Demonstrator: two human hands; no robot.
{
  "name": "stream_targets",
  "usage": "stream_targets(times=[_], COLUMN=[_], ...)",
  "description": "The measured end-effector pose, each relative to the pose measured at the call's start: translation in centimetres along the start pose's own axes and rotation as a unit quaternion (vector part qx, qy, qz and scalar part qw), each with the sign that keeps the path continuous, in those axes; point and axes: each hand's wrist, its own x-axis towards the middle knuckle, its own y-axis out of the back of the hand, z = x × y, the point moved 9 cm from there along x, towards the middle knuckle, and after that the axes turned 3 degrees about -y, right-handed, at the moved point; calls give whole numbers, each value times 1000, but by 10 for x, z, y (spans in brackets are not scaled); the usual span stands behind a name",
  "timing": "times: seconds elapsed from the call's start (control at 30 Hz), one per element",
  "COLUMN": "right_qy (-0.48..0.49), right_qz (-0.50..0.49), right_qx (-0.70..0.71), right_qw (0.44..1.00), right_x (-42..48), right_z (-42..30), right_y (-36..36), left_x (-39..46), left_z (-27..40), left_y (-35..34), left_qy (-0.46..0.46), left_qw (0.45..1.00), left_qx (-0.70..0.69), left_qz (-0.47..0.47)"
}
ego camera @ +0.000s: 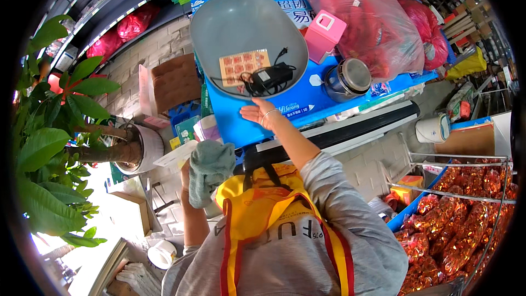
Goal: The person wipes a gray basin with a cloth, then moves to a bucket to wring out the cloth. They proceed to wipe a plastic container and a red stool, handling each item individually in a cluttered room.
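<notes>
My left hand (186, 172) is mostly hidden behind a grey-green cloth (208, 170) that it holds at waist height. My right hand (259, 114), with a bangle at the wrist, reaches forward with its fingers apart and nothing in it, at the near rim of a large grey plastic tray (246, 12). In the tray lie a black power adapter (271, 77) with its coiled cable and plug, and a sheet of reddish stickers or cards (238, 65). The tray sits on a blue printed cover (246, 129). Right of it stand a pink box (324, 35) and a metal-lidded jar (353, 76).
A large red plastic bag (370, 20) bulges at the table's back right. Left are a brown cushion (176, 82) and a potted plant (144, 148). Dark shelving (123, 2) runs behind. A wire rack (448, 154) with shiny orange packets (456, 230) stands at the right.
</notes>
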Motion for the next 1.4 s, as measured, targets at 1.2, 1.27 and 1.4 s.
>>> stream_targets(times=[1.2, 1.27, 1.4], right_qy=[147, 150, 177], right_qz=[221, 219, 223], right_qx=[347, 339, 322], right_qw=[899, 902, 903], right_x=[-235, -238, -247], right_z=[131, 131, 130], right_y=[243, 241, 244], left_x=[200, 217, 236], left_z=[-82, -86, -72], left_y=[-130, -115, -116], left_qy=[-249, -159, -125], left_qw=[276, 309, 403], left_qx=[924, 932, 897], left_qz=[-90, -104, -132])
